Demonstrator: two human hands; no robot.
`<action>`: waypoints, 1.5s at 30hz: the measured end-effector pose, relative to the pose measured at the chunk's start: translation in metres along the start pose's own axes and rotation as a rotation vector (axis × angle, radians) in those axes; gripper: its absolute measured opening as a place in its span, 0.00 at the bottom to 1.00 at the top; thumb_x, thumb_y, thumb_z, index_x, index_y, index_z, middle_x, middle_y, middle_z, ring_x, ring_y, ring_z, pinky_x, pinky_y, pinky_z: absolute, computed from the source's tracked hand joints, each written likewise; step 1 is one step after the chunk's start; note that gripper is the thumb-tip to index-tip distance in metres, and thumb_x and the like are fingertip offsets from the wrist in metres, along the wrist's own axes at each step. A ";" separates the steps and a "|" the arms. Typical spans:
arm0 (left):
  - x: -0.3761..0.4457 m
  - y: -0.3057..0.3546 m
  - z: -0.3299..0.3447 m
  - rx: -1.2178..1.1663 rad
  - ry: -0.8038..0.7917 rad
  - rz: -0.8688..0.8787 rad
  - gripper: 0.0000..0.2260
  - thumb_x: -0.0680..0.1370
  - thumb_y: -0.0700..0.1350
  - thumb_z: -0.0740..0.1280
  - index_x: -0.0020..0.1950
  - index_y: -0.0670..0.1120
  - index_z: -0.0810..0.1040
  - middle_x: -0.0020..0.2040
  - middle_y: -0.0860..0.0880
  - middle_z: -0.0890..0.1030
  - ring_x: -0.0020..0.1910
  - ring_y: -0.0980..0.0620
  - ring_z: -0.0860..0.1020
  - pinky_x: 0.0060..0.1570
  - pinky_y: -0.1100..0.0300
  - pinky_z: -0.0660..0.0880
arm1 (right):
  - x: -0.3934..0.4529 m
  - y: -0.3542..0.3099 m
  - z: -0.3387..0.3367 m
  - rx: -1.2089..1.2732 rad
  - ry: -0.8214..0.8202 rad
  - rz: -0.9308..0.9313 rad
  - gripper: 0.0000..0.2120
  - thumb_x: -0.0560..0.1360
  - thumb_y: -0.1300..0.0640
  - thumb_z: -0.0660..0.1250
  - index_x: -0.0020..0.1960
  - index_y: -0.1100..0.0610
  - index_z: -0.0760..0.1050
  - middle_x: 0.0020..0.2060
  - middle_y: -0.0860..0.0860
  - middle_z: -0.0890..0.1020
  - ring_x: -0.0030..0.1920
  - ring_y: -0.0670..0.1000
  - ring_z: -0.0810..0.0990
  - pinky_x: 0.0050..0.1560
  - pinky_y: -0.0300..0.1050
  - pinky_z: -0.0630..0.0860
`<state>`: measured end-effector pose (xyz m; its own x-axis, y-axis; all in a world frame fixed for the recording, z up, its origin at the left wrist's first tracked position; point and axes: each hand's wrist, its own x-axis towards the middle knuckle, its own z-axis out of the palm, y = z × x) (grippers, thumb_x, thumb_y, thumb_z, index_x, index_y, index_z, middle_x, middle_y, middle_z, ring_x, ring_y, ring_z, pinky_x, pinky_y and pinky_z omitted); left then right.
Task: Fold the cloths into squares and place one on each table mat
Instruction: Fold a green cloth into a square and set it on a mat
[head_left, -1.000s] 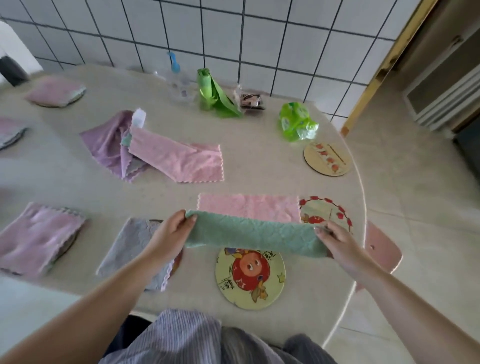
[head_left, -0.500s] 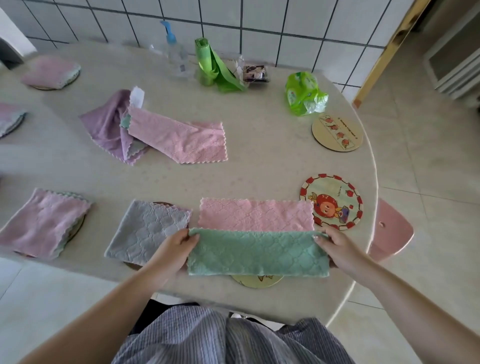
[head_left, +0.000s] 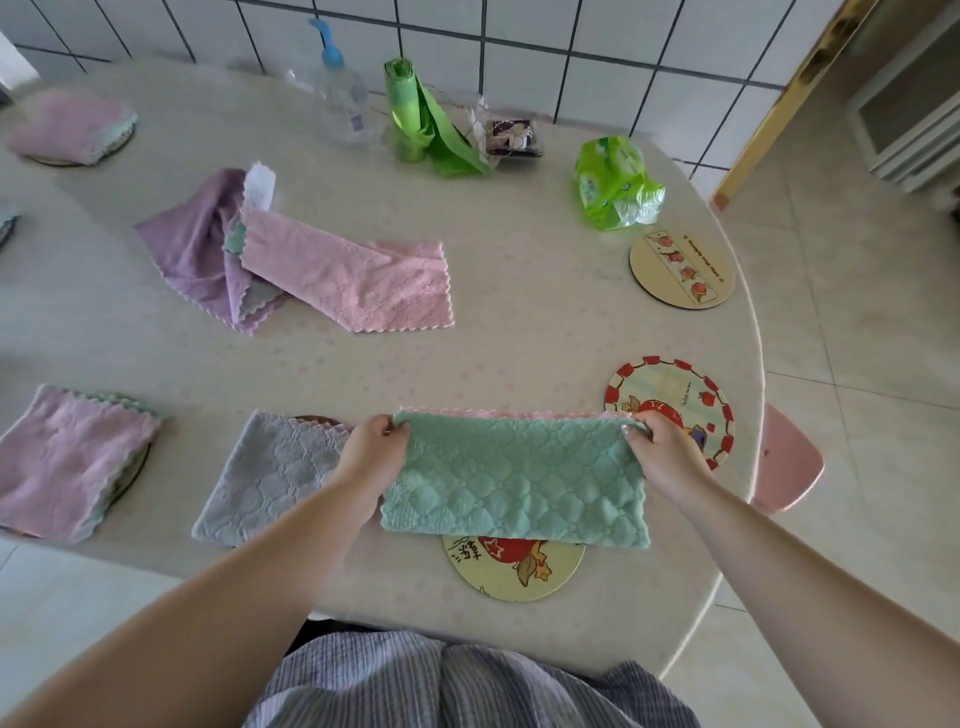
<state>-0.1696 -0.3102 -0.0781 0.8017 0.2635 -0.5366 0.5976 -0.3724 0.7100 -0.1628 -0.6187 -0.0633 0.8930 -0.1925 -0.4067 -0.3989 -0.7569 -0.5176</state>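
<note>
Evidently mid-fold: left hand and right hand each pinch a far corner of the green cloth — aligning its edges over the pink underside — above the near table mat, half covered.

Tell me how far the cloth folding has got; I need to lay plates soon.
Done: three folded cloths sit on mats: the pink one far left, the pink one near left, the grey one. In hand: left hand and right hand pinch the green cloth, half-folded. Left: two bare mats and the loose pile.
</note>
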 end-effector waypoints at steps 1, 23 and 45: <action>0.002 0.002 0.001 0.042 0.014 0.009 0.11 0.80 0.45 0.58 0.47 0.38 0.74 0.30 0.45 0.69 0.28 0.49 0.66 0.29 0.60 0.60 | 0.002 -0.001 0.000 -0.018 0.004 0.000 0.10 0.79 0.50 0.56 0.54 0.54 0.72 0.40 0.51 0.79 0.36 0.49 0.75 0.37 0.46 0.72; -0.044 0.013 0.005 0.503 0.044 0.664 0.18 0.77 0.47 0.64 0.66 0.49 0.69 0.65 0.52 0.69 0.64 0.54 0.67 0.66 0.55 0.64 | -0.017 -0.016 0.000 -0.154 0.202 -0.221 0.13 0.76 0.51 0.63 0.59 0.53 0.71 0.53 0.47 0.75 0.43 0.46 0.76 0.38 0.41 0.72; -0.052 -0.024 0.009 0.780 -0.206 0.602 0.04 0.77 0.45 0.64 0.50 0.51 0.76 0.47 0.56 0.76 0.45 0.56 0.75 0.44 0.61 0.73 | -0.062 0.017 0.032 -0.316 -0.167 -0.282 0.03 0.73 0.49 0.67 0.43 0.47 0.73 0.37 0.41 0.78 0.39 0.43 0.77 0.37 0.40 0.74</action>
<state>-0.2259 -0.3233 -0.0711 0.9057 -0.2916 -0.3075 -0.1403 -0.8910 0.4318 -0.2315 -0.5996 -0.0708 0.9016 0.1324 -0.4118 -0.0385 -0.9236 -0.3813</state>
